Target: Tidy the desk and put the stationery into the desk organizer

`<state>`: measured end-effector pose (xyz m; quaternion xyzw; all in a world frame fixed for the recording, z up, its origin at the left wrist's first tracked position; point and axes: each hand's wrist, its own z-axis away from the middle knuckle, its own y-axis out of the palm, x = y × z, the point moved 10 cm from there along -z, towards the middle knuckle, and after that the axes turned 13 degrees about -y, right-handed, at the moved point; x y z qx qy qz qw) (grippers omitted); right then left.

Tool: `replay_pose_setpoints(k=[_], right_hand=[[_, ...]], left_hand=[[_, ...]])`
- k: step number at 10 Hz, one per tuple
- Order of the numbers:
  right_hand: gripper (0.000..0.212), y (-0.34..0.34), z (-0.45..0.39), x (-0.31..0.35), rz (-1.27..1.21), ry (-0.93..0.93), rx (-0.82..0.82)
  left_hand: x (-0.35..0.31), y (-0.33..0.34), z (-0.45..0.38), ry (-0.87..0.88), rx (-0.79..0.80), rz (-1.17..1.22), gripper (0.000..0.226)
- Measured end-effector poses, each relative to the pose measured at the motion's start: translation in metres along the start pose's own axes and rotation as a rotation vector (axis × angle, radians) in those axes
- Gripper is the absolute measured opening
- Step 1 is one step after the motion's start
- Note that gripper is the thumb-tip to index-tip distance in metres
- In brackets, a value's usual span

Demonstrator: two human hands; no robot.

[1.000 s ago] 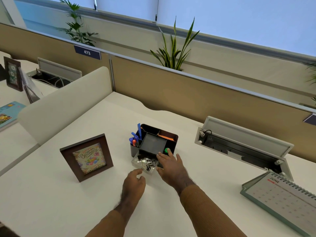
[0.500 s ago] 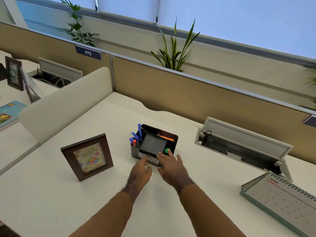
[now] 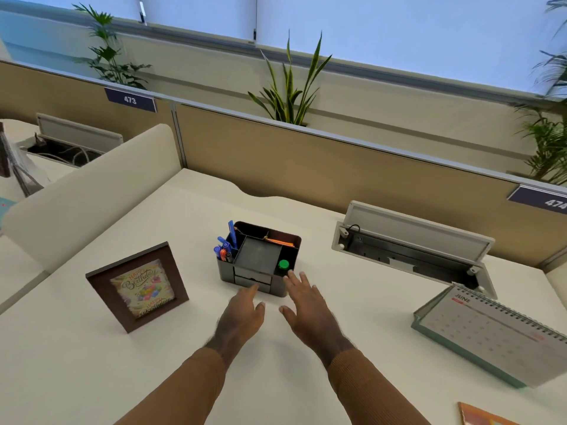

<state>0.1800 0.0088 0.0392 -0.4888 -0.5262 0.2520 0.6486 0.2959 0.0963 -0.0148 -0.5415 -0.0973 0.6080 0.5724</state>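
Observation:
A dark desk organizer [image 3: 259, 259] stands in the middle of the white desk [image 3: 92, 363]. Blue pens [image 3: 225, 245] stick up from its left compartment, an orange item [image 3: 280, 241] lies in the back right one, and a green round object [image 3: 283, 265] sits at its front right. Its small front drawer [image 3: 252, 279] is pushed in. My left hand [image 3: 241, 317] hovers just in front of the drawer with relaxed fingers and holds nothing. My right hand [image 3: 306, 305] is spread flat, its fingertips near the organizer's front right corner.
A framed birthday card [image 3: 138, 286] stands to the left. On the right, a desk calendar [image 3: 494, 332] leans below an open cable tray [image 3: 411, 250]. An orange booklet corner [image 3: 481, 415] shows at the bottom right. A cream divider [image 3: 86, 191] and tan partition bound the desk.
The clear drawer of clips that stood pulled out a second ago has been pushed into the organizer by my left hand. Both hands have since drawn back slightly from the organizer.

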Motion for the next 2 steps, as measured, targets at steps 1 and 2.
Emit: replay_pose_setpoints(k=[1, 2], right_hand=[[0.067, -0.004, 0.047, -0.026, -0.019, 0.118, -0.072], [0.083, 0.000, 0.096, -0.051, -0.057, 0.242, -0.105]], left_hand=[[-0.007, 0.011, 0.023, 0.091, -0.046, -0.092, 0.057], [-0.022, 0.030, 0.053, 0.243, -0.065, -0.210, 0.058]])
